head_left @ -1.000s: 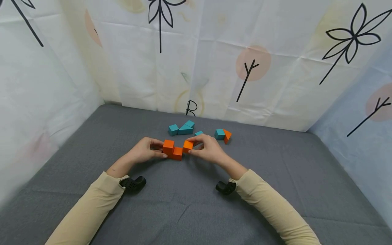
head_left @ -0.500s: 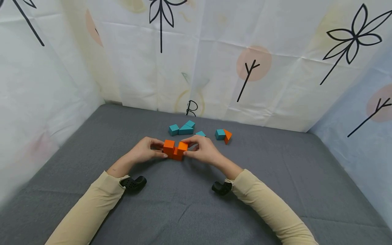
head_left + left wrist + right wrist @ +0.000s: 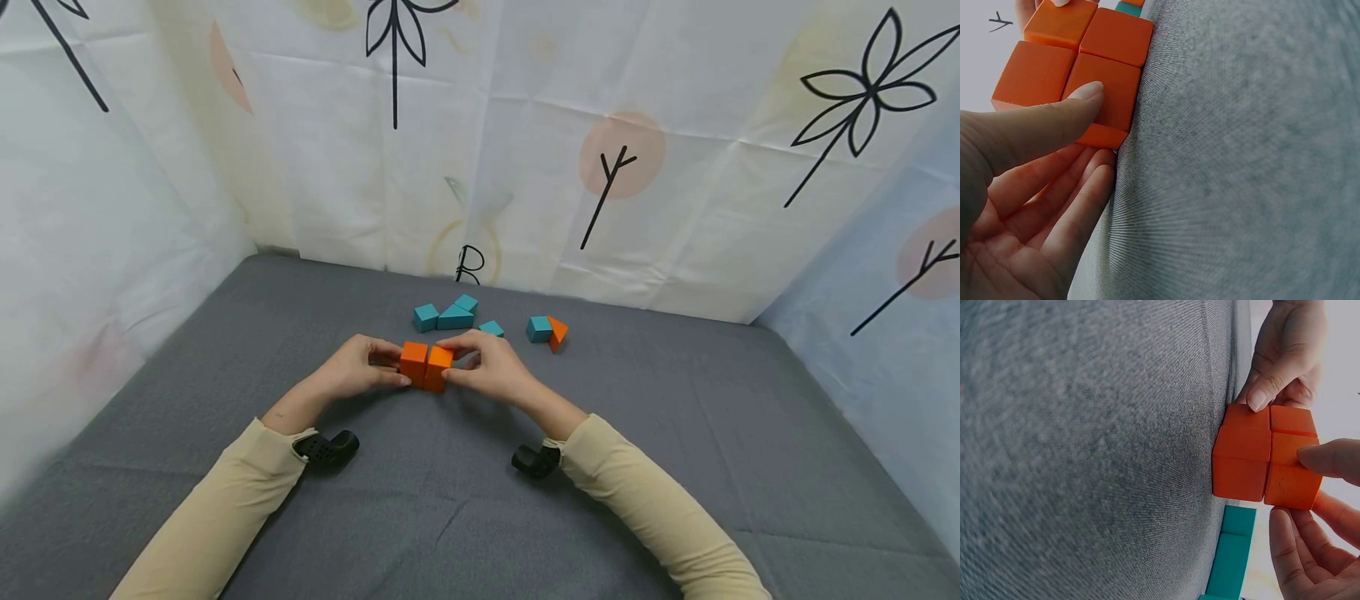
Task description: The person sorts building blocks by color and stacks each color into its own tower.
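Four-square, orange cubes stand two high in two touching columns on the grey cloth. My left hand [image 3: 356,367] grips the left column, its thumb on the face of the lower left cube [image 3: 1113,94]. Above that sits the upper left cube [image 3: 413,360]. On the right, my right hand [image 3: 491,364] pinches the upper right cube [image 3: 439,358] between thumb and fingers. That cube lies on the lower right cube [image 3: 1241,478], flush against its neighbour in the right wrist view. Parts of the left column's far side are hidden by the left fingers.
Behind the hands lie a teal cube [image 3: 425,317], a teal triangle [image 3: 455,318] and another teal block [image 3: 467,303]. A further teal block [image 3: 491,328] is partly covered by the right hand. Farther right, a teal cube [image 3: 538,329] touches an orange triangle [image 3: 557,333]. Cloth walls enclose the table.
My right hand has moved left with its orange cube, from beside the stack to on top of the lower right cube, against the left column. The left hand has stayed put.
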`<state>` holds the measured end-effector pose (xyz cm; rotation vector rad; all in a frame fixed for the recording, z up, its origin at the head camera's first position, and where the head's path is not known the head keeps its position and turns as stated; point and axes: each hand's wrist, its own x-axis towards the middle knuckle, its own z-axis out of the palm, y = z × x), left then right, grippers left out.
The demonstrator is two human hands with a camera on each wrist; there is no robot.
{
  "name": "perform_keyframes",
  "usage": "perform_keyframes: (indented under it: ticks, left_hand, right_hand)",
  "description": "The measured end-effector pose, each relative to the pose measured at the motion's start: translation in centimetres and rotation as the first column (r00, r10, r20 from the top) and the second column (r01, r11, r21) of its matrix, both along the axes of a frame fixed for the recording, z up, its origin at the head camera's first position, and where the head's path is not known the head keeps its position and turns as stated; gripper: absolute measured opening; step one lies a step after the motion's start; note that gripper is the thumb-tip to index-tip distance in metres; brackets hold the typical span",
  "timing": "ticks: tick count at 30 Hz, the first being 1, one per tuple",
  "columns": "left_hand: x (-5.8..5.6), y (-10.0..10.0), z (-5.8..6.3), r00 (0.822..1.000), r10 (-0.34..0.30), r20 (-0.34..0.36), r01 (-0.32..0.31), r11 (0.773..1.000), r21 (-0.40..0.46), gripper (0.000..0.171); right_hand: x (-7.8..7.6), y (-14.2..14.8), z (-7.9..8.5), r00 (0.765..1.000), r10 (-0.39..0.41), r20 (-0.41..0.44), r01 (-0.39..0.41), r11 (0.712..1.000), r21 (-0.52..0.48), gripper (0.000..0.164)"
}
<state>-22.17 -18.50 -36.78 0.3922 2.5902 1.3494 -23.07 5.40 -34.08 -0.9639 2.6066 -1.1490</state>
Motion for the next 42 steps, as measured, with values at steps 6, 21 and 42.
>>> perform_keyframes:
  ticks: [6, 21, 42]
  left_hand:
    - [0.04, 0.05, 0.04, 1.0, 0.006, -0.004, -0.006, 1.0, -0.011, 0.04]
    - [0.02, 0.03, -0.01, 1.0, 0.006, -0.001, -0.006, 1.0, -0.01, 0.042]
    - [-0.04, 0.09, 0.03, 1.0, 0.02, 0.009, -0.02, 0.999, -0.029, 0.044]
  right_hand:
    - [0.01, -0.08, 0.06, 1.0, 0.004, -0.006, -0.004, 1.0, -0.006, 0.04]
    - [0.02, -0.38, 0.17, 1.0, -0.005, -0.002, 0.005, 1.0, -0.012, 0.042]
    - [-0.21, 0.42, 0.3, 0.999, -0.034, 0.026, 0.034, 0.999, 0.002, 0.051]
